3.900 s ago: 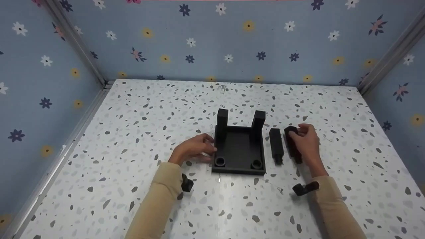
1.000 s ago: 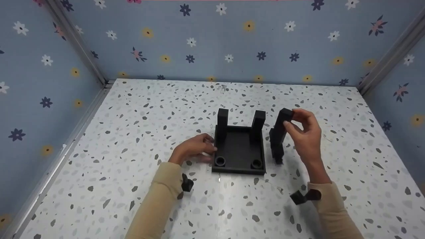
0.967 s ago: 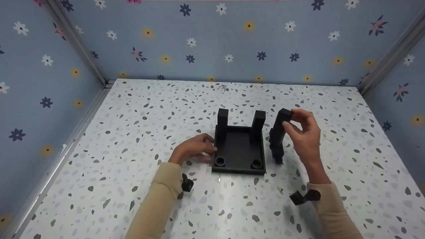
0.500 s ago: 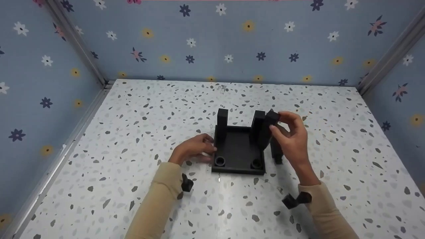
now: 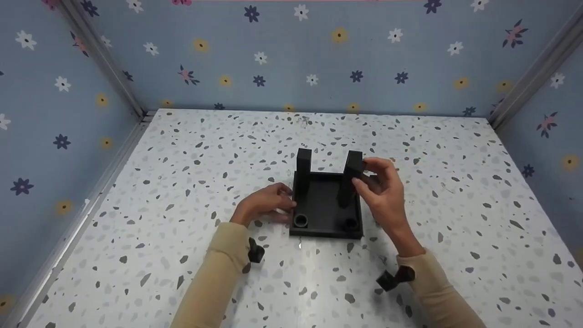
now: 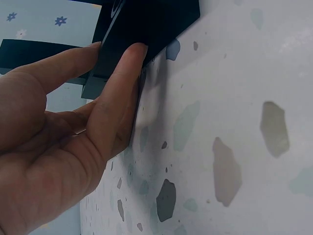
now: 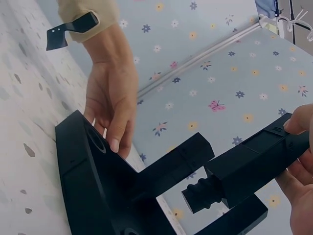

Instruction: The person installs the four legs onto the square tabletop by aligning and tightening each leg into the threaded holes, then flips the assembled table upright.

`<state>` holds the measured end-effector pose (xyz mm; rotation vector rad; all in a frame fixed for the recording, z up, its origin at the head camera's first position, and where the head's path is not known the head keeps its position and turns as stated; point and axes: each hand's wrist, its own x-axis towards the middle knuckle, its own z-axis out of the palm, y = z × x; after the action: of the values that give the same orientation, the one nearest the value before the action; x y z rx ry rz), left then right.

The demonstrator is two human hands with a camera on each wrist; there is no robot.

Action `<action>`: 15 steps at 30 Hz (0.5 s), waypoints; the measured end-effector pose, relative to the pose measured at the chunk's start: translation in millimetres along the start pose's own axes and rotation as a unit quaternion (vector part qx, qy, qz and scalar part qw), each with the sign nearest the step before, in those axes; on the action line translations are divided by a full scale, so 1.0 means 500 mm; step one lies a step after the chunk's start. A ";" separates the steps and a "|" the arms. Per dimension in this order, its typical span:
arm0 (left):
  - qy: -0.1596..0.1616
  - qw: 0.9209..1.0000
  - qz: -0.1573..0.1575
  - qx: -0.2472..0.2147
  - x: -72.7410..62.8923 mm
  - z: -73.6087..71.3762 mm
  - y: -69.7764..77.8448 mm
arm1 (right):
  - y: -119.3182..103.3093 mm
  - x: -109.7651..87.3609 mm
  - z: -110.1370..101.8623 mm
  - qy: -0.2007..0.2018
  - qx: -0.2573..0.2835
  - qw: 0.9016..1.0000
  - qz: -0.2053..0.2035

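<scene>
We have the black post [image 7: 259, 164] in our right hand [image 5: 382, 196], the grip closed to a pinch, thumb on one face and fingers on the opposite side, near the plain end. The post hangs over the right side of the black tray [image 5: 325, 205], threaded stub [image 7: 200, 193] downward and clear of the tray. Our left hand [image 5: 268, 202] has no firm hold; its loosely extended fingers and thumb rest against the tray's left wall on the counter [image 5: 114, 250].

We judge the post to be light, rigid plastic, smooth enough to slip a little if pinched loosely, though its flat faces should help us twist it. The plain end looks the right place to hold, leaving the thread free. The thread is probably the most fragile part, so we do best not to force it crooked. The tray, likely light too, may slide without bracing.
</scene>
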<state>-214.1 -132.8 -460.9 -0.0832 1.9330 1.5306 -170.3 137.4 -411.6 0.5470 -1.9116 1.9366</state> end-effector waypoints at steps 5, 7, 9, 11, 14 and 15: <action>0.007 1.000 -0.003 0.010 -0.003 -0.002 0.002 | 0.004 -0.011 0.021 -0.017 0.003 1.000 0.002; 0.007 1.000 -0.001 0.008 -0.004 -0.001 0.002 | 0.006 -0.017 0.028 -0.024 0.000 1.000 0.003; 0.004 1.000 0.003 0.002 -0.005 0.000 0.002 | 0.009 -0.022 0.034 -0.031 0.002 1.000 0.003; -0.001 1.000 0.004 -0.007 -0.005 0.001 0.003 | 0.012 -0.026 0.039 -0.036 0.003 0.999 0.004; -0.004 1.000 0.002 -0.015 -0.006 0.001 0.002 | 0.016 -0.031 0.045 -0.045 0.009 0.999 0.003; -0.004 1.000 0.002 -0.017 -0.006 0.001 0.002 | 0.018 -0.032 0.046 -0.048 0.010 0.999 0.004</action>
<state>-212.0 -133.0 -458.3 -0.0875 1.9022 1.5630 -160.8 114.4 -427.1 0.6502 -1.9573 1.9691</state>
